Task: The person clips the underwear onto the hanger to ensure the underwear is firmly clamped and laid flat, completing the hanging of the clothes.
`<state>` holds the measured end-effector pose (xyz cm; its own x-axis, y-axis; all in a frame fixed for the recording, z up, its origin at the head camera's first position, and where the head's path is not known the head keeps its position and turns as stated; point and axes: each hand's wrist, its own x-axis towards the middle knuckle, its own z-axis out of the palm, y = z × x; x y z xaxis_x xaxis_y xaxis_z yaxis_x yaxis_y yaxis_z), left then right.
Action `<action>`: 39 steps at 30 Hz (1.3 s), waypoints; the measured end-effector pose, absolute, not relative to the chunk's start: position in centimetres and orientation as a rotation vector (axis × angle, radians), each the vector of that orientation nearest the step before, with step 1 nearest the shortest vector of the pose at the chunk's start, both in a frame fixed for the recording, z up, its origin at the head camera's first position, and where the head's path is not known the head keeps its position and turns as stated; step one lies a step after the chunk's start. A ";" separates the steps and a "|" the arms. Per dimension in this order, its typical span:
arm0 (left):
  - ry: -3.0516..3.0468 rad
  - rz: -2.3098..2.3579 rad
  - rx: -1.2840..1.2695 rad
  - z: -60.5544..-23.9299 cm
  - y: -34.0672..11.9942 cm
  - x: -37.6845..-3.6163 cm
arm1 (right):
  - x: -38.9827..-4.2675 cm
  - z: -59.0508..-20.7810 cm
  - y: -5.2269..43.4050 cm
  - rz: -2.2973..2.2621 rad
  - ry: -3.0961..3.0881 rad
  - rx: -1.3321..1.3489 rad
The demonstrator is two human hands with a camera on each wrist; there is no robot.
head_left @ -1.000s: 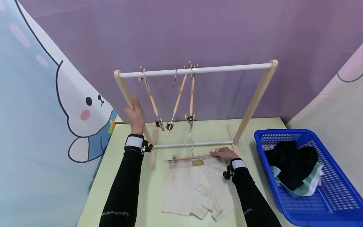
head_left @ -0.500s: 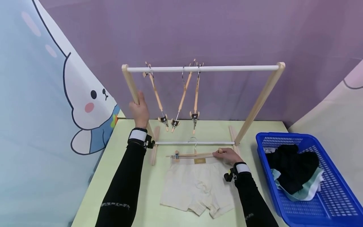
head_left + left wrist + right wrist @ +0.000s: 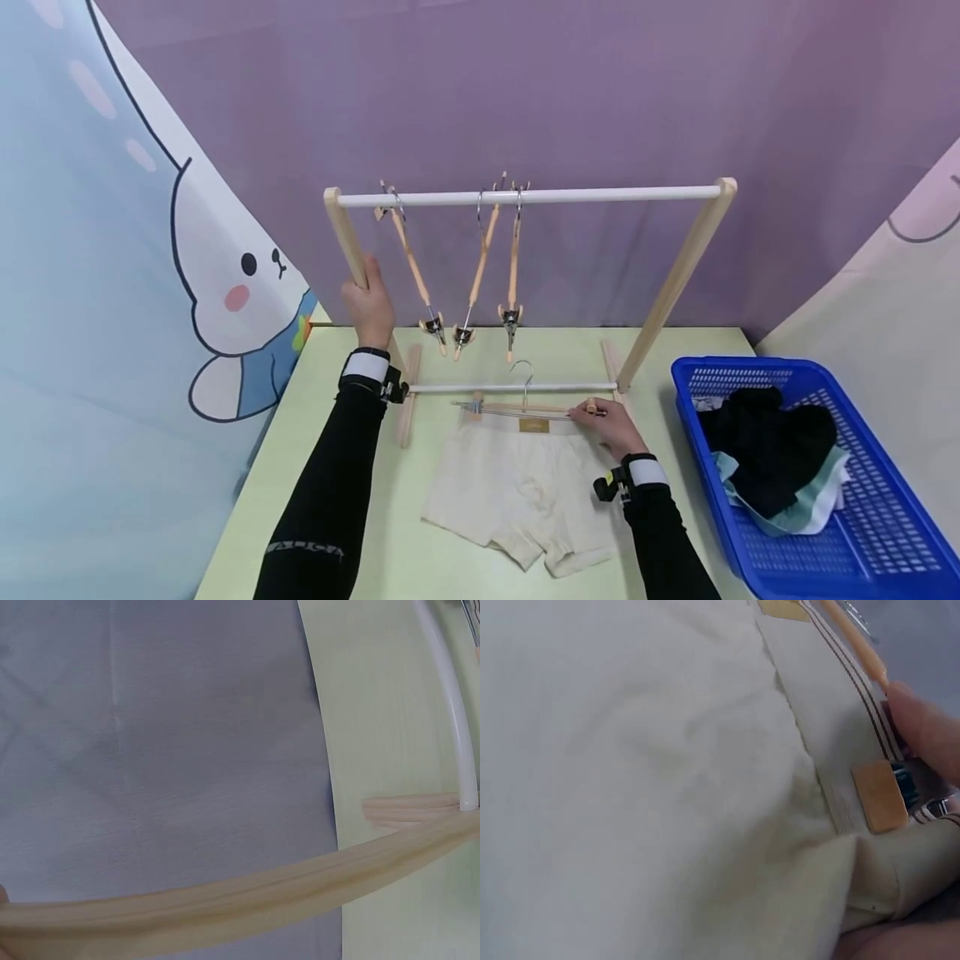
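**One hand on the rack post, the other on the clipped shorts**

At nine o'clock our left hand (image 3: 369, 304) wraps its fingers round the slanted left post of the small wooden clothes rack with white rails (image 3: 525, 197). Three bare wooden clip hangers (image 3: 471, 267) dangle from the top rail at twelve o'clock. Below them, at centre, the cream boxer shorts (image 3: 517, 487) lie flat on the pale green table (image 3: 330, 433), waistband clipped to a wooden clip hanger with a metal hook (image 3: 517, 406). Our right hand (image 3: 611, 425) pinches that hanger's right-hand clip. At three o'clock sits the blue plastic mesh basket (image 3: 885, 533) holding dark and pale garments (image 3: 772, 446).
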<state>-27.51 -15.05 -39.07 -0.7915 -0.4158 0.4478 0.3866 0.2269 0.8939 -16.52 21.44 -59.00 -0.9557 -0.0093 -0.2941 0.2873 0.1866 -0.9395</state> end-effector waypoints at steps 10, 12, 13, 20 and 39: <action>-1.867 -1.607 0.034 -40.1 -15.4 -28.8 | -16.6 -54.4 20.5 -1.914 2.506 0.161; -1.874 -1.600 0.047 -40.6 -15.7 -29.3 | -16.7 -53.1 20.6 -1.921 2.576 0.159; -1.875 -1.600 0.050 -40.9 -15.9 -29.5 | -16.7 -52.5 20.6 -1.934 2.606 0.164; -1.870 -1.599 0.050 -41.2 -15.9 -30.0 | -16.3 -48.3 21.4 -2.001 2.784 0.164; -1.840 -1.596 0.037 -39.6 -14.7 -28.6 | -14.2 -42.9 21.8 -2.050 3.346 0.154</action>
<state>-28.62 -14.74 -39.65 -0.7608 -0.4449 0.4724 0.4046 0.2440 0.8813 -14.20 21.76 -42.90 -0.7042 0.4264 0.5677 -0.3121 0.5323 -0.7869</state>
